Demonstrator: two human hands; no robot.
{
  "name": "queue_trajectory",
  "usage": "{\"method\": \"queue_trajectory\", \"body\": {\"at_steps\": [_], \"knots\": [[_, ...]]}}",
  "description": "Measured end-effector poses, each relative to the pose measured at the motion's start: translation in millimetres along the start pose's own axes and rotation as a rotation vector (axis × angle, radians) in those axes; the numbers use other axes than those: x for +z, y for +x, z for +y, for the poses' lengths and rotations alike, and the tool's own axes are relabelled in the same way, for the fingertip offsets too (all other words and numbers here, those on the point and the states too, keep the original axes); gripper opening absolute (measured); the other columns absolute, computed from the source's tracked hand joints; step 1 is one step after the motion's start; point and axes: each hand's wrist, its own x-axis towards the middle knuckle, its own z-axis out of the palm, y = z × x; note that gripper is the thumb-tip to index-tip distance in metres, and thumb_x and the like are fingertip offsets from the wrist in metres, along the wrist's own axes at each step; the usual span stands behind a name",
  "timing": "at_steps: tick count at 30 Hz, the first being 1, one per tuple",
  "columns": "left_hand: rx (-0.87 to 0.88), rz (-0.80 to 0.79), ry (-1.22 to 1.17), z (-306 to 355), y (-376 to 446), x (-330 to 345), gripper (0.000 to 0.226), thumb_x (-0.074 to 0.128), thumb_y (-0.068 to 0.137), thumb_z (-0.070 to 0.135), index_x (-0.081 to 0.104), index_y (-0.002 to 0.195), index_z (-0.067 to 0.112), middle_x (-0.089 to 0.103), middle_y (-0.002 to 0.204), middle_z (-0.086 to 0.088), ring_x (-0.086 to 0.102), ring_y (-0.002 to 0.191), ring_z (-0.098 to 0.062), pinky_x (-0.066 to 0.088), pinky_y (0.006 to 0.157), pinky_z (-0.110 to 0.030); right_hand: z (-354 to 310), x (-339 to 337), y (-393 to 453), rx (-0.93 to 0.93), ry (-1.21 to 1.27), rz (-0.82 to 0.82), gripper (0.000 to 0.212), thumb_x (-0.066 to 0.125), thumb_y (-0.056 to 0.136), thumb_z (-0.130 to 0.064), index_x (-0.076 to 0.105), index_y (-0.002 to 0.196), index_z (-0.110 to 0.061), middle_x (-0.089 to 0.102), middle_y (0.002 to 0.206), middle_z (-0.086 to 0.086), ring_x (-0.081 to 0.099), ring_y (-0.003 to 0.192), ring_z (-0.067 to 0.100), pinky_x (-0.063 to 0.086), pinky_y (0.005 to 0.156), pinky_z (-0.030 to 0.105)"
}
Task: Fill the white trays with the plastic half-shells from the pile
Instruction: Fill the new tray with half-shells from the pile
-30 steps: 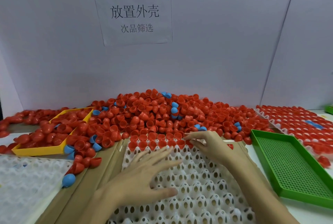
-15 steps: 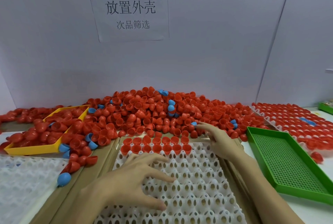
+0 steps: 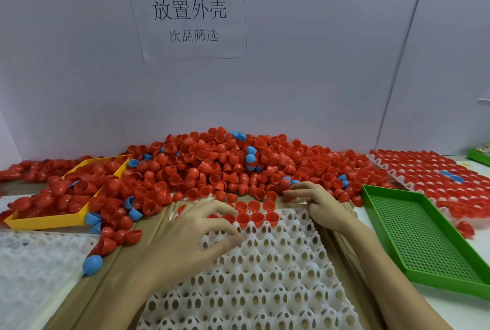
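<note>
Right hand (image 3: 322, 206), fingers spread and holding nothing visible, touches the pile (image 3: 225, 168) at 12 o'clock, nearer than the loosely curled, apparently empty left hand (image 3: 196, 234) on the tray (image 3: 265, 276).

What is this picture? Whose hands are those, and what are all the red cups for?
A person wears a camera on their head, so you see what they see: their own two hands. In front lies a big pile of red half-shells, with a few blue ones mixed in. The white tray has many little holes, and each hole gets one shell; only the far rows are filled so far. The left hand rests on the tray, fingers curled. The right hand reaches into the pile's edge; I cannot tell if it holds a shell. A green tray sits on the right, a yellow tray on the left.
</note>
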Motion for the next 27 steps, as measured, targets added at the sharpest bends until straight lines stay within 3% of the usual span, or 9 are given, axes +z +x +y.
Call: {"method": "queue_trajectory", "body": {"at_steps": [3, 6, 8, 11, 15, 17, 20, 23, 27], "knots": [[0.021, 0.090, 0.015, -1.6, 0.5, -0.1, 0.046, 0.042, 0.092, 0.079, 0.074, 0.101, 0.048, 0.051, 0.130, 0.039, 0.034, 0.137, 0.014, 0.029, 0.107, -0.022, -6.7, -10.4, -7.4, -0.020, 0.133, 0.136, 0.067, 0.037, 0.094, 0.020, 0.073, 0.131, -0.022, 0.057, 0.144, -0.006, 0.047, 0.139, 0.011, 0.036, 0.116, 0.026], [0.039, 0.151, 0.010, 2.1, 1.4, -0.3, 0.036, 0.049, 0.095, 0.067, 0.075, 0.104, 0.044, 0.054, 0.127, 0.035, 0.044, 0.132, 0.008, 0.036, 0.106, -0.025, -16.6, -18.3, -19.0, -0.066, 0.514, 0.185, 0.055, 0.042, 0.103, 0.013, 0.077, 0.124, -0.024, 0.069, 0.136, -0.008, 0.064, 0.128, 0.014, 0.052, 0.109, 0.032], [0.030, 0.200, -0.033, 8.8, 2.2, 1.3, 0.032, 0.052, 0.096, 0.063, 0.071, 0.115, 0.046, 0.054, 0.129, 0.033, 0.048, 0.130, 0.006, 0.038, 0.103, -0.020, -27.5, -19.7, -27.1, -0.095, 0.789, 0.172, 0.034, 0.060, 0.104, -0.004, 0.077, 0.125, -0.023, 0.074, 0.130, -0.005, 0.072, 0.118, 0.022, 0.058, 0.098, 0.027], [0.012, 0.177, -0.083, 18.9, 3.1, 8.3, 0.044, 0.051, 0.096, 0.065, 0.048, 0.140, 0.057, 0.039, 0.145, 0.037, 0.042, 0.132, 0.014, 0.037, 0.101, -0.014, -46.7, -16.4, -33.0, -0.053, 1.113, 0.035, 0.031, 0.075, 0.094, -0.012, 0.077, 0.125, -0.017, 0.074, 0.128, 0.012, 0.072, 0.118, 0.031, 0.059, 0.094, 0.028], [0.010, 0.090, -0.125, 24.3, 4.7, 20.0, 0.064, 0.058, 0.098, 0.057, 0.025, 0.152, 0.058, 0.017, 0.158, 0.040, 0.033, 0.142, 0.011, 0.041, 0.117, -0.039, -65.0, -4.3, -36.7, -0.030, 1.130, -0.186, 0.033, 0.081, 0.089, -0.012, 0.075, 0.122, -0.011, 0.073, 0.122, 0.024, 0.071, 0.118, 0.037, 0.059, 0.096, 0.030], [0.037, 0.158, -0.168, 26.9, 6.3, 22.2, 0.061, 0.065, 0.096, 0.051, 0.036, 0.150, 0.053, 0.036, 0.152, 0.035, 0.043, 0.137, 0.008, 0.047, 0.112, -0.034, -69.9, 1.3, -40.2, -0.071, 1.103, -0.307, 0.031, 0.077, 0.094, -0.013, 0.072, 0.124, -0.007, 0.072, 0.123, 0.025, 0.070, 0.120, 0.039, 0.057, 0.100, 0.033], [0.076, 0.315, -0.290, 28.1, 6.9, 24.6, 0.038, 0.076, 0.090, 0.042, 0.060, 0.125, 0.039, 0.069, 0.115, 0.022, 0.068, 0.107, -0.001, 0.055, 0.091, -0.019, -78.4, 5.3, -44.4, -0.115, 1.060, -0.400, 0.027, 0.072, 0.100, -0.018, 0.071, 0.124, -0.006, 0.073, 0.117, 0.024, 0.072, 0.109, 0.033, 0.058, 0.095, 0.032], [0.034, 0.289, -0.506, 27.8, 7.8, 23.6, 0.022, 0.069, 0.095, 0.046, 0.067, 0.114, 0.035, 0.076, 0.102, 0.010, 0.076, 0.093, -0.016, 0.059, 0.083, -0.026, -85.7, 3.4, -48.6, -0.120, 1.073, -0.426, 0.031, 0.071, 0.101, -0.029, 0.071, 0.123, -0.007, 0.073, 0.109, 0.025, 0.074, 0.098, 0.029, 0.060, 0.089, 0.031], [-0.039, 0.221, -0.702, 29.2, 9.0, 19.7, 0.029, 0.055, 0.102, 0.052, 0.072, 0.107, 0.029, 0.078, 0.096, -0.003, 0.077, 0.083, -0.025, 0.060, 0.076, -0.028, -88.8, 0.7, -51.8, -0.136, 1.061, -0.409, 0.033, 0.073, 0.100, -0.027, 0.069, 0.127, -0.009, 0.074, 0.106, 0.021, 0.074, 0.096, 0.029, 0.060, 0.087, 0.030]]}}
